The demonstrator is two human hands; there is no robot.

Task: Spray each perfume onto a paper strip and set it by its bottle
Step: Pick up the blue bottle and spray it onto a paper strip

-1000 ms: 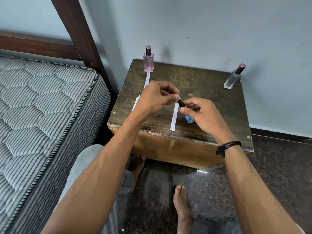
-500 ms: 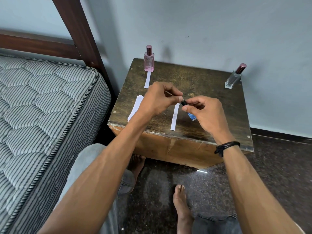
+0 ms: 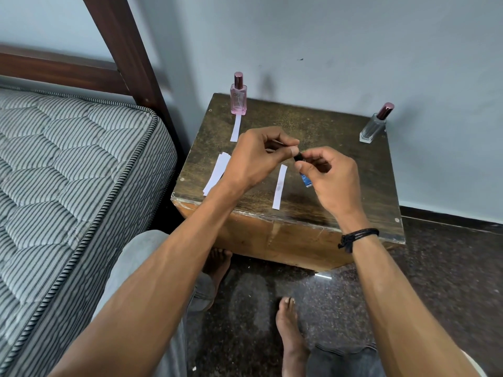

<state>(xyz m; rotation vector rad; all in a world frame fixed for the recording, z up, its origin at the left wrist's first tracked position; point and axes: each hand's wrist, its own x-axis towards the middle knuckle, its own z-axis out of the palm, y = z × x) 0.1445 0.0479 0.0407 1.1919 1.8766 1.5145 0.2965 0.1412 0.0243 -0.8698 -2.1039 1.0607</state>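
Head view. Grips vial (image 3: 306, 181) in right hand (image 3: 333, 183), fingers curled round it, blue lower end showing under the palm. Pinches black cap (image 3: 298, 157) at the vial's top between thumb and forefinger of left hand (image 3: 255, 159), other fingers curled in. Holds both hands together over the middle of the table (image 3: 340, 137) (cap seated on the vial or already off it: cannot tell). Finds pink bottle (image 3: 238, 97) upright at the far left corner, capped, close to the wall. Finds one strip (image 3: 235, 127) lying flat just in front of its base, pointing toward the near edge. Finds clear bottle (image 3: 374, 126) standing at the far right corner, capped, well apart from the pink bottle. Finds middle strip (image 3: 279, 186) flat on the table below the hands, near the front edge, with a faint mark about its centre. Finds stack (image 3: 216, 174) of strips at the table's left edge, partly hidden behind the left wrist. Wears black bracelet (image 3: 356, 236) on the right wrist. Places striped mattress (image 3: 68, 164) left of the table and dark speckled floor (image 3: 449, 268) beneath it, with two bare feet resting there.
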